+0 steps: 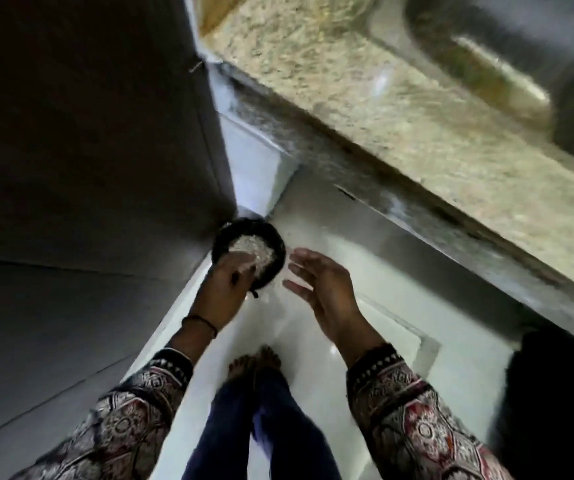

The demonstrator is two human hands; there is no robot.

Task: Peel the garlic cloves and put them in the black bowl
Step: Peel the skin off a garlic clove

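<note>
A small black bowl (271, 242) is held in the air above the white floor, well below the counter's edge. It holds a pale, whitish heap (251, 249); blur hides whether this is garlic cloves or peel. My left hand (225, 284) grips the bowl at its near rim, fingers curled over the edge. Just to the right of the bowl, my right hand (316, 284) is open with fingers straight, apart from the bowl and holding nothing.
A speckled granite counter (365, 109) runs diagonally across the upper right, with a steel sink (507, 46) at its far end. A dark cabinet face (88, 133) fills the left. My legs and bare feet (254, 362) stand on the white floor below.
</note>
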